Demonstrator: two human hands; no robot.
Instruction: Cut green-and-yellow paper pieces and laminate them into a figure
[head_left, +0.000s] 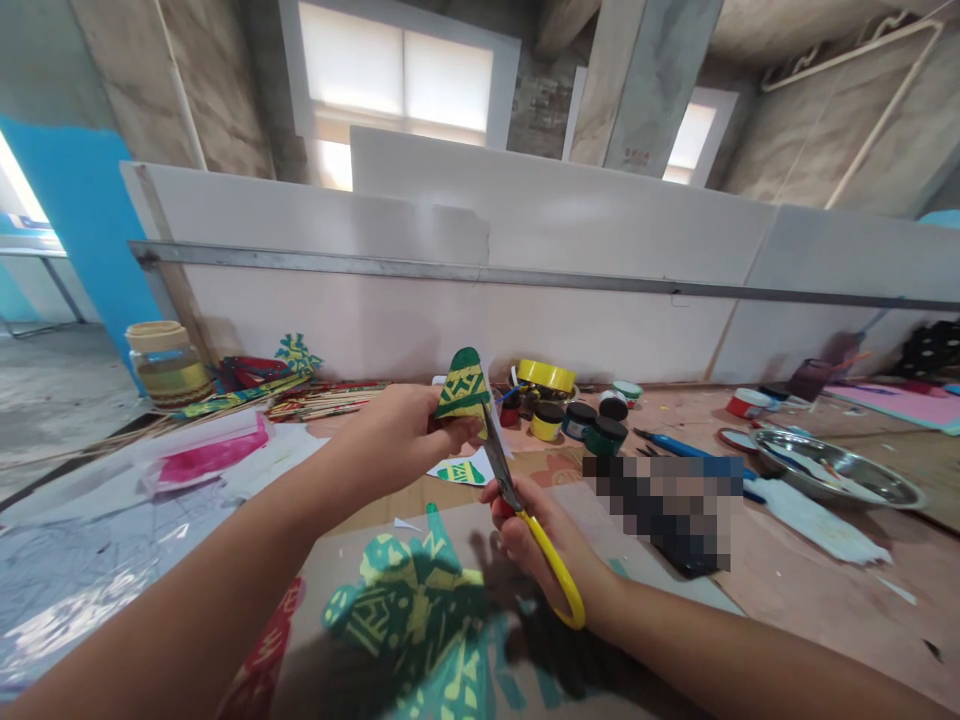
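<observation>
My left hand [409, 425] pinches a green and yellow patterned paper piece [463, 385], held up above the table. My right hand [551, 545] grips yellow-handled scissors [559, 570] whose blades reach the right edge of that piece. Whether the blades are parted is hard to make out. Under the hands lies a sheet bearing a large green and yellow patterned figure [420, 600], partly in shadow. Just behind my right hand, a white paper scrap [459, 468] with the same green pattern rests on the table.
Several paint jars [579, 420] and a yellow tape roll [546, 376] stand behind my hands. To the right are a metal bowl [832, 465], a white cloth [825, 520] and a blurred-out dark object [667, 510]. At left are plastic sheeting [97, 570] and a lidded glass jar [169, 370].
</observation>
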